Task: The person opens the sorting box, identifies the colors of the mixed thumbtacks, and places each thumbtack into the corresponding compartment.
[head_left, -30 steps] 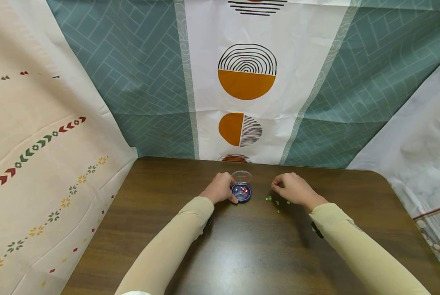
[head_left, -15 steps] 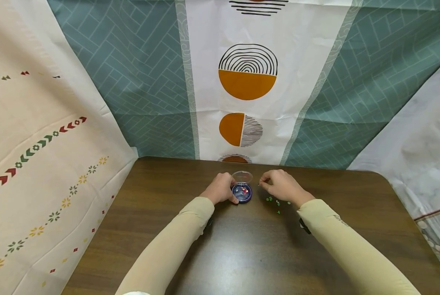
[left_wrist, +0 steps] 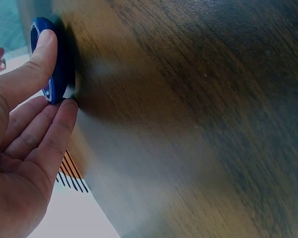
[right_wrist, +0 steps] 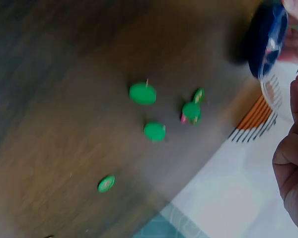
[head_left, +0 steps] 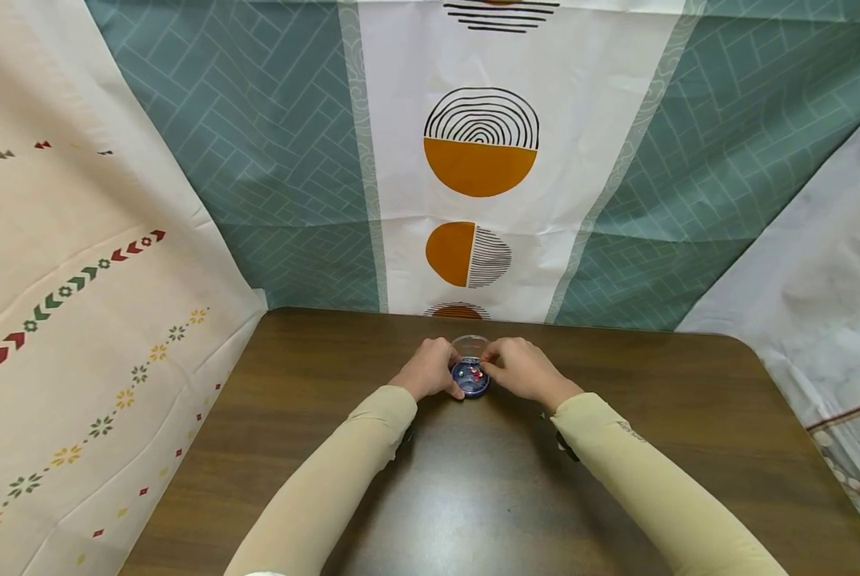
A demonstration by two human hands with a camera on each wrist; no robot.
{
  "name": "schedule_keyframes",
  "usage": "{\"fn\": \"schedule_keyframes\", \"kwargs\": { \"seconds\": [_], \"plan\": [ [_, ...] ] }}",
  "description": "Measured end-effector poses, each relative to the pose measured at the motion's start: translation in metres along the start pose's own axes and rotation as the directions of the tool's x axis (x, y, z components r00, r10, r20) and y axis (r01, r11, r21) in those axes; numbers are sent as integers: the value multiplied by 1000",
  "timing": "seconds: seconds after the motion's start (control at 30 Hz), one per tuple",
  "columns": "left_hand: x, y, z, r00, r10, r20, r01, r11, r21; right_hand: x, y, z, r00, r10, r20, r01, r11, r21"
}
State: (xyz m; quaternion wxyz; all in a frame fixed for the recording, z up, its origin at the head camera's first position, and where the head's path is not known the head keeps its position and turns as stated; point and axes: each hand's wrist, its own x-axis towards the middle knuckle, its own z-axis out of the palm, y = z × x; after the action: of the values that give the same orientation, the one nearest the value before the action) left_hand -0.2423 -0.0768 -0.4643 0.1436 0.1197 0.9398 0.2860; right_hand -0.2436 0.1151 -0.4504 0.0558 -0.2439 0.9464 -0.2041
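Observation:
A round blue case (head_left: pixel 471 387) with inner dividers lies on the table, its clear hinged lid (head_left: pixel 470 346) raised at the back. A few small red and white pieces show inside. My left hand (head_left: pixel 432 370) grips the case's left side; in the left wrist view its thumb and fingers hold the blue rim (left_wrist: pixel 64 59). My right hand (head_left: pixel 522 368) is at the case's right edge, thumb and forefinger pinched together over it. The small thumbtack between them is mostly hidden. Several green thumbtacks (right_wrist: pixel 142 93) lie loose below my right hand.
The brown wooden table (head_left: pixel 437 496) reaches back to a hanging patterned cloth (head_left: pixel 466 176). A cream cloth (head_left: pixel 98 344) hangs along the left side, and a pale marbled one (head_left: pixel 818 288) on the right.
My right hand has moved left from beside the loose green thumbtacks to the open case, fingertips still pinched. My left hand has stayed on the case.

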Motion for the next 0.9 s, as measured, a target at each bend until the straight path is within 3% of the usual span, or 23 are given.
{"fn": "schedule_keyframes", "kwargs": {
  "seconds": [0.47, 0.9],
  "plan": [
    [1, -4, 0, 1000, 25, -12, -24, 1000, 18, 15, -16, 21, 998, -51, -37, 50, 998, -45],
    [2, -5, 1, 999, 28, -24, -28, 1000, 11, 19, -17, 30, 997, -41, -67, 33, 993, -111]
  ]
}}
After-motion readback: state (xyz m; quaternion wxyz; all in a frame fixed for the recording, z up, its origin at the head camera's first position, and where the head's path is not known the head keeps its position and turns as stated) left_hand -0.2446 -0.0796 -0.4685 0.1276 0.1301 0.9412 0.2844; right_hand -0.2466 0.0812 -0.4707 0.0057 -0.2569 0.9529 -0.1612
